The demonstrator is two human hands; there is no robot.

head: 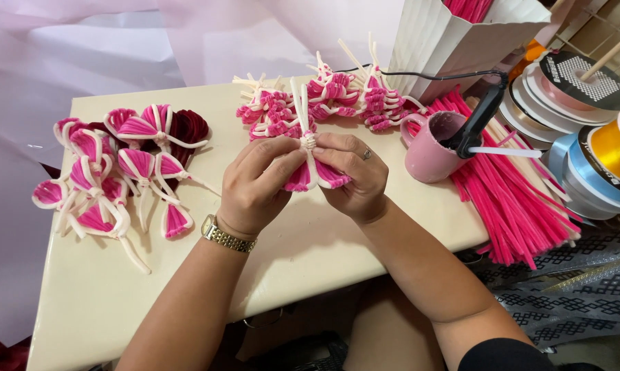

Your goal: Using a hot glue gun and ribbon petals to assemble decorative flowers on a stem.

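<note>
Both hands hold one pink and white pipe-cleaner bow above the cream table. My left hand, with a gold watch on the wrist, pinches the bow's left wing. My right hand, with a ring, grips the right wing and the white twisted middle, whose ends stick up. Just behind the hands lies a heap of unshaped pink and white bundles. At the table's left lies a pile of finished bows.
A pink mug holds a black glue gun at the right. Loose pink pipe cleaners lie beyond it. Ribbon spools stack at the far right. A white ribbed container stands at the back.
</note>
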